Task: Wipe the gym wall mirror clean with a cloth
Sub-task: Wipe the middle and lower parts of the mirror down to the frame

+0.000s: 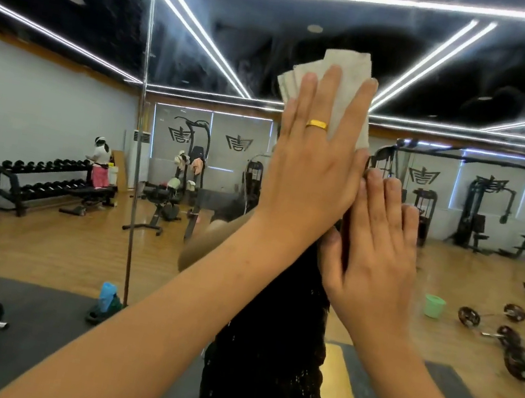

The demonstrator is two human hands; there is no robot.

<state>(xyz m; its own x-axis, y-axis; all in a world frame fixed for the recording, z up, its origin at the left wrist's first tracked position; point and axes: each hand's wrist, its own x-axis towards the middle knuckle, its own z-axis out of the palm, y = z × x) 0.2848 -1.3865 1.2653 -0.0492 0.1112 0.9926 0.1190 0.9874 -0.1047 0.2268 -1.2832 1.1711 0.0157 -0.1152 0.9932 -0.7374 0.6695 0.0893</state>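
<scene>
Head view: left hand [310, 172] flat on cloth [348, 74] against mirror [63, 96]

Pale grey cloth [343, 83], gold ring [317, 124], green bucket [434, 305], honey-brown wooden floor [38, 244].

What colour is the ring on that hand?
Gold; the ring on the left hand shows best in the head view.

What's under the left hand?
A folded grey cloth, pressed flat on the mirror by the left hand; its top and edges stick out. Its lower part and the glass behind are covered.
</scene>
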